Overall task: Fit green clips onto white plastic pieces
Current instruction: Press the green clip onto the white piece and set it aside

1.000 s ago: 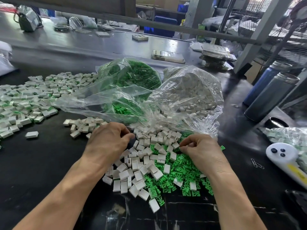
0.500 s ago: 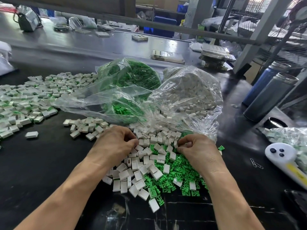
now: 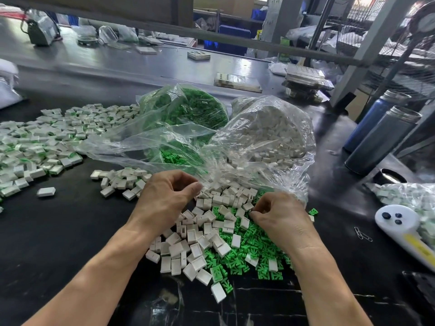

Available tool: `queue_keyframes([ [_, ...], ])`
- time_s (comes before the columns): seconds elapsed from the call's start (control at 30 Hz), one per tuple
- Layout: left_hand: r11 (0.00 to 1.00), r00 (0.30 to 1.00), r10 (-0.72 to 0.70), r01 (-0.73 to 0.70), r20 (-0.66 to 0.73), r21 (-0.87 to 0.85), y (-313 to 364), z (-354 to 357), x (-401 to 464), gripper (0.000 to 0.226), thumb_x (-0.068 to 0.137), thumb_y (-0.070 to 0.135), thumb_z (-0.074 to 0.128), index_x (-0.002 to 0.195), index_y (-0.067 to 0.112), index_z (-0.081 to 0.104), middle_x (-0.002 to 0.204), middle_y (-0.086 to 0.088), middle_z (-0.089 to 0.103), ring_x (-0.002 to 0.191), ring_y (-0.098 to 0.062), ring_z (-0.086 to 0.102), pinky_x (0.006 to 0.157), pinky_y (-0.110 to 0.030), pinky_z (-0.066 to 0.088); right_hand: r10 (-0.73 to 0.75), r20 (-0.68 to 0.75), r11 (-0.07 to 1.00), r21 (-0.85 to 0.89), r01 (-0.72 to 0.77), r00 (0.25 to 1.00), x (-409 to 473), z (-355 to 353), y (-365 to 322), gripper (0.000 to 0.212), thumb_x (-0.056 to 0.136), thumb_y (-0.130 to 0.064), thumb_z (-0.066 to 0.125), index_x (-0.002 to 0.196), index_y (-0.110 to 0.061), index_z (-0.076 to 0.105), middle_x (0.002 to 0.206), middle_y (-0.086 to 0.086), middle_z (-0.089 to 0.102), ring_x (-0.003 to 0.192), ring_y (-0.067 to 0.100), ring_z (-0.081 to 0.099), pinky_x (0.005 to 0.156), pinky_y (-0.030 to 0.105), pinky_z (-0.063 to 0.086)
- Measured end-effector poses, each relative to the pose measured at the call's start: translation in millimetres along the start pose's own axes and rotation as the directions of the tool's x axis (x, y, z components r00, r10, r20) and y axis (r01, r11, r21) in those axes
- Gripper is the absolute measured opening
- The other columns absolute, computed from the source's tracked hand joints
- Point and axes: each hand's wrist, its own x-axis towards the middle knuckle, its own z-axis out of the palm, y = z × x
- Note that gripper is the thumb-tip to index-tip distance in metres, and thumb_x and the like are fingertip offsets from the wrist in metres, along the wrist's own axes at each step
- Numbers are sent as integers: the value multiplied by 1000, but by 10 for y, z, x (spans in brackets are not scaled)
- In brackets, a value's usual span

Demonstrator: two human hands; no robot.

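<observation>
**Clip fitting, partly done**

Finished pieces (image 3: 35,142) lay heaped at 9 o'clock. Loose white pieces (image 3: 188,243) and green clips (image 3: 244,255) remained at 6 o'clock. Left hand (image 3: 164,198) curled, contents hidden; right hand (image 3: 280,215) pinched something small, unidentifiable.

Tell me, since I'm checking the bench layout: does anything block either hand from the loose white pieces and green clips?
Nothing visible does. The left hand and right hand are already over the loose white pieces and green clips. The clear bags lie behind the heap, not across it.
</observation>
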Motion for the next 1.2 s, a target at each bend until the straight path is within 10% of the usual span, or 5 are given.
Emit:
queue_keyframes([
  [0.23, 989, 998, -8, 18, 65, -146, 47, 49, -24, 23, 85, 22, 80, 105, 29, 74, 94, 15, 77, 84, -5, 74, 71, -16, 58, -18, -121, 976, 215, 44, 992, -48, -18, 2, 13, 93, -34, 76, 84, -32, 66, 84, -15, 65, 80, 0, 60, 68, 25, 49],
  [0.43, 980, 994, 39, -19, 100, -200, 78, 126, -53, 26, 85, 11, 79, 104, 28, 76, 98, 16, 78, 91, -1, 73, 77, -11, 54, -83, -122, 742, 655, 143, 989, -55, 74, -44, 16, 95, -24, 75, 106, -37, 74, 94, -11, 74, 87, 2, 70, 70, 15, 56],
  [0.93, 962, 990, 78, -42, 121, -270, 91, 208, -80, 24, 77, 21, 83, 100, 22, 75, 94, -1, 78, 91, -25, 74, 82, -31, 62, -151, 21, 320, 947, 28, 988, -150, 227, -295, 9, 87, -16, 80, 94, -12, 77, 78, 15, 70, 59, 17, 58, 45, 24, 42],
  [1.2, 974, 985, 117, -89, 127, -209, 88, 212, -92, 23, 77, 29, 85, 96, 31, 73, 94, 3, 77, 89, -20, 73, 89, -43, 61, -137, 39, 300, 954, 4, 990, -168, 245, -318, 19, 86, -16, 80, 98, -3, 75, 76, 11, 69, 59, 15, 58, 44, 23, 42],
])
